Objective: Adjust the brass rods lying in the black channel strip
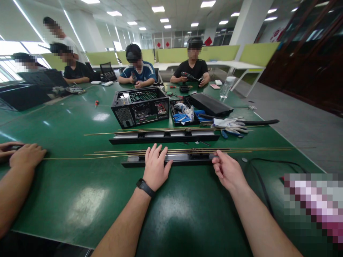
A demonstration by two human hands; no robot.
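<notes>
Two bare hands work at the near edge of a green table (80,200) in the head view, the only view there is. The left hand (155,167) lies flat and open, fingers spread, palm down on the near rail (187,159), a long black strip lying crosswise just in front of the person. It clasps nothing. The right hand (227,172) sits at the rail's right end with its fingers curled in and its thumb and forefinger tips brought together.

Several thin brass rods (112,154) lie along the rail's top and run well past both its ends. A far rail (163,137) carries more of them, in front of an open computer case (140,107) and a pile of gloves (230,125).

As a judgement, the rods look loose and springy. A sideways nudge from either hand could roll them off the rail, or a lift at one end could bend them. A co-worker's hands (26,155) rest near their left tips and could knock them too.

Whether the right hand's pinch holds a rod or the rail's edge is too small to tell. The palm covers the rail beneath it, a cable (261,185) runs out behind a blurred patch at lower right, and the case's insides are unclear.
</notes>
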